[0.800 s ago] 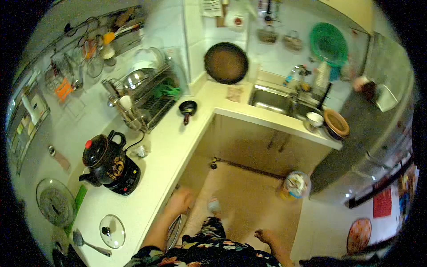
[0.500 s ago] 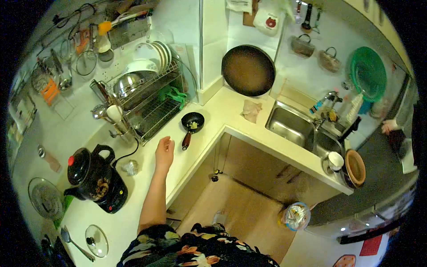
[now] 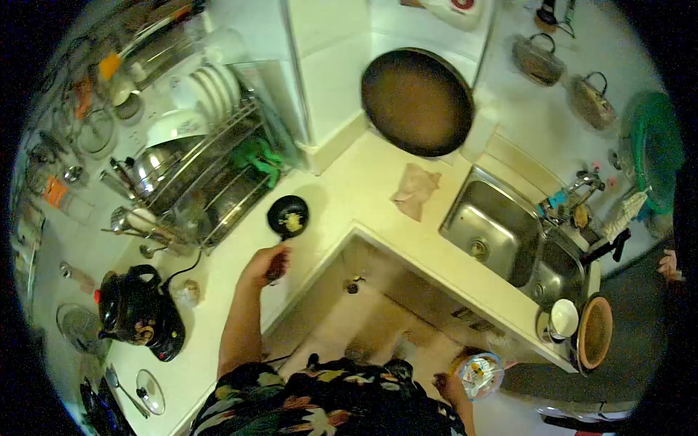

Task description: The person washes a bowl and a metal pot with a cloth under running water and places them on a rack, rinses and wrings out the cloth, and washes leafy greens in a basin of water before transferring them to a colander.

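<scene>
My left hand [image 3: 266, 266] is wrapped round the dark handle of a small black pan [image 3: 288, 216], which stands on the pale counter [image 3: 327, 196] with some yellowish food inside. Low on the right, beside the waste bin [image 3: 480, 376], hangs my right hand [image 3: 449, 384]; its fingers are too dark and small to make out. A wire dish rack [image 3: 231, 163] with plates and bowls is just left of the pan. To the pan's right a crumpled cloth [image 3: 416, 190] lies on the counter.
A black electric pot [image 3: 131, 309] and a glass lid [image 3: 150, 392] are on the left counter. The steel sink [image 3: 494, 225], a white cup [image 3: 563, 318] and a brown-rimmed pot [image 3: 596, 333] are on the right. A large round pan [image 3: 417, 102] leans against the wall.
My left hand has risen from below the counter edge, reached over the counter and closed on the small pan's handle. The view has shifted closer to the corner.
</scene>
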`<action>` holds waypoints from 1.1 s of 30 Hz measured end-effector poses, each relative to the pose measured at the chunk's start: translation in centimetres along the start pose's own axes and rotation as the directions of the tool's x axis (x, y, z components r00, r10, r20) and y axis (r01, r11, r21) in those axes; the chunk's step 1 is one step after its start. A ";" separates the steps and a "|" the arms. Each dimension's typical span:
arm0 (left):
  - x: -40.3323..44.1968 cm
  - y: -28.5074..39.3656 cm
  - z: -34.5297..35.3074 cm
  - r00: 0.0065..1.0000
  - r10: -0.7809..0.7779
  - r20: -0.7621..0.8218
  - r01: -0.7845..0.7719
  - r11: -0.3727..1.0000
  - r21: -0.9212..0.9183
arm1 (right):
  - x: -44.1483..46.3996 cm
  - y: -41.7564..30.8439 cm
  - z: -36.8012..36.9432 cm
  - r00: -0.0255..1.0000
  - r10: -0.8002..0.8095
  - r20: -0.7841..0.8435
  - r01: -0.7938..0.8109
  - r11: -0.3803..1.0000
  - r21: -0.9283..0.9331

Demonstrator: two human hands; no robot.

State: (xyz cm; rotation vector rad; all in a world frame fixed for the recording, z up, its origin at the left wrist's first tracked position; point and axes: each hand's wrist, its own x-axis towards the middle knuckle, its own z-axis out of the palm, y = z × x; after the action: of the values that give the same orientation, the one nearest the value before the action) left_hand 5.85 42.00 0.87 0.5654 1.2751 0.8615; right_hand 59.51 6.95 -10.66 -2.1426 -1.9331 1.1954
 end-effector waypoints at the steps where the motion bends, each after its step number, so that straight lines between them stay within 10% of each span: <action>1: -0.2 0.0 0.4 1.000 0.022 0.007 -0.021 0.995 -0.094 | 2.3 -1.3 -2.1 0.998 -0.068 0.015 0.069 0.995 -0.068; 4: -0.7 -0.5 0.1 0.998 0.014 -0.054 -0.025 0.977 -0.210 | 7.7 -4.9 -8.1 0.965 -0.258 -0.042 0.257 0.966 -0.020; 7: -2.6 0.0 0.6 0.978 0.070 -0.198 -0.068 0.998 0.015 | 11.0 -9.1 -15.5 0.943 -0.328 -0.056 0.312 0.930 -0.193; 10: -4.7 0.8 0.8 0.915 0.183 -0.359 -0.048 0.934 0.353 | 13.4 -9.3 -19.0 0.844 -0.462 -0.273 0.506 0.854 0.118; 12: -4.7 1.7 0.0 0.832 0.244 -0.499 0.158 0.757 0.634 | 14.0 -9.2 -22.0 0.862 -0.457 -0.219 0.487 0.867 0.106; 14: -5.0 1.0 1.6 0.541 0.803 -0.250 0.341 0.062 0.938 | 14.5 -8.3 -23.0 0.869 -0.448 -0.207 0.475 0.873 0.105; 16: -4.5 2.7 5.4 0.406 0.905 -0.125 0.324 -0.014 0.946 | 14.5 -7.1 -22.8 0.876 -0.430 -0.220 0.461 0.880 0.114; 20: 1.4 5.8 16.9 0.623 0.773 0.115 -0.184 0.003 0.983 | 13.7 -6.8 -23.9 0.903 -0.366 -0.224 0.402 0.904 0.146; 24: 9.4 4.6 28.0 0.582 0.670 0.461 -0.563 -0.078 0.823 | 12.8 -6.7 -23.2 0.915 -0.305 -0.265 0.360 0.913 0.190; 27: 16.1 3.0 32.0 0.483 0.614 0.624 -0.579 -0.311 0.754 | 12.3 -6.5 -21.9 0.885 -0.236 -0.402 0.333 0.924 0.190; 33: 21.7 1.4 38.5 0.636 0.336 0.695 -0.552 -0.431 0.714 | 6.9 -6.4 -23.9 0.832 0.082 -0.548 0.127 0.934 0.333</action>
State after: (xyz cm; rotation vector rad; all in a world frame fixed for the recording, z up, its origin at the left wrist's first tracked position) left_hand 44.11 63.92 -1.96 2.7356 1.2934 0.1634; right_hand 66.50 25.32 5.80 -1.9655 -1.3643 0.7189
